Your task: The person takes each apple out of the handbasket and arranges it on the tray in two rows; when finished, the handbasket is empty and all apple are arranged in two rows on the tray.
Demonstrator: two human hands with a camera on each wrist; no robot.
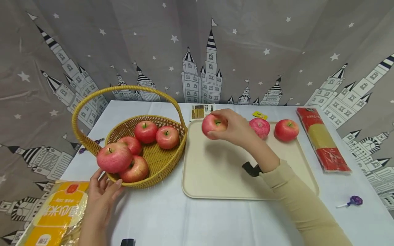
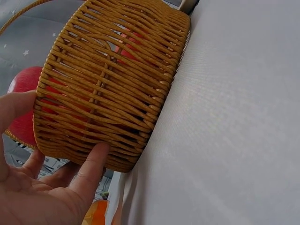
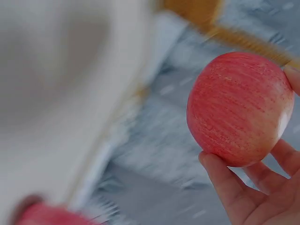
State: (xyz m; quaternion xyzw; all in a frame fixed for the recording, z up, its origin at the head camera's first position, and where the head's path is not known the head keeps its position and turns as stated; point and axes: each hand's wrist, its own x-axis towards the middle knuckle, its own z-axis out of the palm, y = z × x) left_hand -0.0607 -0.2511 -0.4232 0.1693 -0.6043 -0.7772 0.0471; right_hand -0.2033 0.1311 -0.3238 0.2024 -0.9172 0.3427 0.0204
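Note:
In the head view my right hand (image 1: 235, 126) holds a red apple (image 1: 213, 126) between thumb and fingers, raised over the left back of a cream tray (image 1: 209, 177). The right wrist view shows the fingertips around this apple (image 3: 240, 110). At the left stands a yellow wicker basket (image 1: 167, 169) with a tall handle and several apples, one of them a large apple (image 1: 114, 158) leaning on its left rim. My left hand (image 1: 103, 193) rests against the basket's near left outside. In the left wrist view its thumb touches the rim and spread fingers touch the woven side (image 2: 108, 93).
Two apples, a pink one (image 1: 260, 128) and a red one (image 1: 287, 130), lie on the tray's back right. A red-and-gold packet (image 1: 322, 140) and a purple lollipop (image 1: 355, 201) lie at the right, a yellow bag (image 1: 60, 212) at the front left, and a small packet (image 1: 201, 111) behind the tray.

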